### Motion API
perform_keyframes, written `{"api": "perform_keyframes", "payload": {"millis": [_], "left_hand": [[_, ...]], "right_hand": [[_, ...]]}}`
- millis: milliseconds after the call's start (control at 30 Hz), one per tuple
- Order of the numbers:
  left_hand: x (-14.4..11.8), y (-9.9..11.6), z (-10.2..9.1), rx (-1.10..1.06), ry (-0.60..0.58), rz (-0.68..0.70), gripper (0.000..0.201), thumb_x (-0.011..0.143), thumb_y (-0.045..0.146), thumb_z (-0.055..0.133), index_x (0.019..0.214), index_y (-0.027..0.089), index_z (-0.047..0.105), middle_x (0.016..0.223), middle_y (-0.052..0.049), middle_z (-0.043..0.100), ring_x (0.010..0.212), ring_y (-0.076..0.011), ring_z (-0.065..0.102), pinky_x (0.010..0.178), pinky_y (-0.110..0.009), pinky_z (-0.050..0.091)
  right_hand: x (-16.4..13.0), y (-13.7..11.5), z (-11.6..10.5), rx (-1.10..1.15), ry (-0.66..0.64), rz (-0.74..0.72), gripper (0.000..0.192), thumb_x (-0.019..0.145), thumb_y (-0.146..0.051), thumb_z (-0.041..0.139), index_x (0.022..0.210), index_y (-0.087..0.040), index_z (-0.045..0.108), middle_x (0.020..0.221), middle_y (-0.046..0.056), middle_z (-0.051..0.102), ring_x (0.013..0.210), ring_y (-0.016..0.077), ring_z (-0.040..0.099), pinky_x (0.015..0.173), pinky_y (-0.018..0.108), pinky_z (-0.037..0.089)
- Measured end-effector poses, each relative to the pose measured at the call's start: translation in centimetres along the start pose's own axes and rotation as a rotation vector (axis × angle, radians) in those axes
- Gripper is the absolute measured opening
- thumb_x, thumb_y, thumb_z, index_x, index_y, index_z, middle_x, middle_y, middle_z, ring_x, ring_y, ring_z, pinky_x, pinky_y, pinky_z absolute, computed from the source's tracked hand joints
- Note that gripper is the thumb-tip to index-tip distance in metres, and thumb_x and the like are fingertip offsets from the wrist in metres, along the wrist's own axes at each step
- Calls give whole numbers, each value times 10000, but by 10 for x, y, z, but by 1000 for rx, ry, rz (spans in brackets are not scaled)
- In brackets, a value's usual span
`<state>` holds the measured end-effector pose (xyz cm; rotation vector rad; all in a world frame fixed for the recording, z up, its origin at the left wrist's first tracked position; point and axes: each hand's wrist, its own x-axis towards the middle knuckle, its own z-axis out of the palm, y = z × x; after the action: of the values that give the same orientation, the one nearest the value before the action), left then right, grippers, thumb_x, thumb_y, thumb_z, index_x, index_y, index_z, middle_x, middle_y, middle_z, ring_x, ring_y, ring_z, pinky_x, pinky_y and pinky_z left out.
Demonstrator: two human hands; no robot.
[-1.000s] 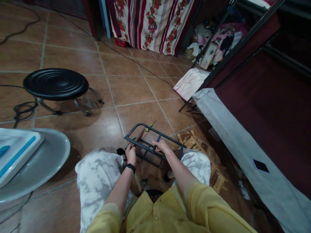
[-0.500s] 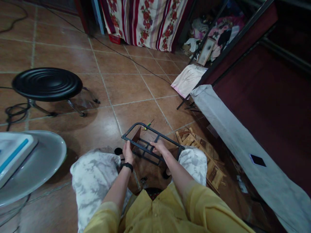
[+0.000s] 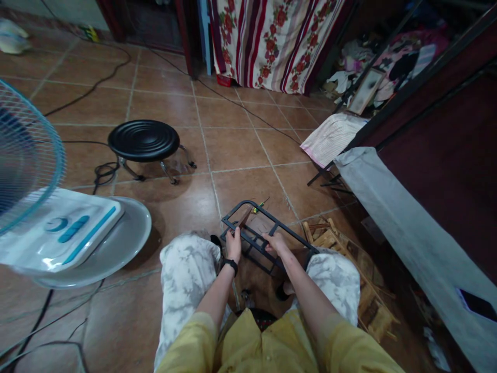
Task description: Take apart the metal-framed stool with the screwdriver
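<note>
From the head camera, the person sits low over the tiled floor (image 3: pixel 240 150) with knees spread, both forearms reaching forward and down. The left hand (image 3: pixel 234 243) grips the near left edge of a black metal frame (image 3: pixel 267 228), its fingers (image 3: pixel 236 234) curled and clamped on the rail. The right hand (image 3: pixel 276 242) rests on a crossbar of the same frame just to the right, its fingers (image 3: pixel 272 237) bent over the bar and closed on it. The frame sits between the knees, tilted, its far rounded corner lifted beyond the fingers. A black wristband (image 3: pixel 232 264) circles the left wrist just behind the hand.

Just beyond the frame's far rail lies a small green-handled tool (image 3: pixel 259 207) on the floor. To the right of the right fingers, near the knee, lies a pile of wooden pieces (image 3: pixel 330 241). Well beyond and left of the left fingers stands a black round stool (image 3: pixel 143 141). Far left is a fan (image 3: pixel 58 228) with a white and blue base. Well to the right runs a grey cloth (image 3: pixel 392 223), with a dark phone (image 3: pixel 479 305) lying on it.
</note>
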<state>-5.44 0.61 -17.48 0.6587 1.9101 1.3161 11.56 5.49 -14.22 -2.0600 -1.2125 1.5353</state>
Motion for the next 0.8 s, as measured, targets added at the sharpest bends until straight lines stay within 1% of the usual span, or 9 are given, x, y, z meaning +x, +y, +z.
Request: {"api": "perform_keyframes", "payload": {"millis": [133, 267, 400, 467, 600, 700, 800], "left_hand": [[-1, 4, 2, -64, 16, -22, 346, 842, 396, 492, 1075, 146, 544, 1097, -130, 623, 1128, -238, 531, 1000, -390, 368], [-3, 6, 4, -101, 24, -2, 366, 823, 368, 527, 1116, 149, 531, 1132, -123, 615, 1131, -226, 529, 1010, -382, 359], [-5, 3, 5, -84, -38, -4, 359, 815, 410, 522, 1042, 140, 588, 1086, -136, 639, 1064, -254, 569, 957, -375, 403], [-6, 2, 6, -71, -44, -4, 346, 818, 410, 505, 1003, 139, 612, 1043, -136, 655, 1029, -263, 585, 930, -374, 421], [-4, 0, 8, -76, -19, 12, 348, 817, 428, 498, 982, 147, 618, 1016, -123, 661, 1013, -252, 591, 921, -361, 427], [-1, -2, 8, -35, 23, -35, 413, 796, 507, 511, 971, 144, 601, 1010, -130, 654, 1014, -260, 588, 914, -378, 428], [1, -4, 8, -16, 35, -54, 450, 789, 536, 511, 990, 140, 586, 1028, -137, 644, 1033, -262, 579, 926, -385, 418]], "right_hand": [[2, 3, 0, -29, -3, -8, 312, 731, -412, 684, 791, -122, 584, 413, -36, 523, 358, 109, 545, 402, 187, 504], [1, 4, 0, -43, 0, -13, 298, 749, -408, 664, 776, -120, 588, 401, -35, 510, 341, 112, 529, 369, 188, 486], [-3, 4, 4, -31, -17, -18, 264, 750, -367, 669, 775, -118, 585, 391, -51, 482, 335, 105, 505, 365, 200, 494], [-5, 5, 7, -21, -12, -20, 255, 764, -360, 655, 794, -117, 585, 399, -56, 476, 345, 99, 503, 373, 198, 500], [-8, 5, 9, -7, 2, -24, 261, 782, -361, 635, 852, -114, 587, 429, -58, 482, 374, 94, 520, 407, 192, 517], [-8, 4, 7, -10, 6, -15, 274, 782, -371, 631, 855, -111, 586, 432, -52, 487, 376, 100, 527, 411, 195, 518], [-8, 2, 5, -20, -5, -2, 287, 778, -390, 631, 827, -110, 588, 416, -45, 485, 361, 107, 521, 396, 196, 508]]}}
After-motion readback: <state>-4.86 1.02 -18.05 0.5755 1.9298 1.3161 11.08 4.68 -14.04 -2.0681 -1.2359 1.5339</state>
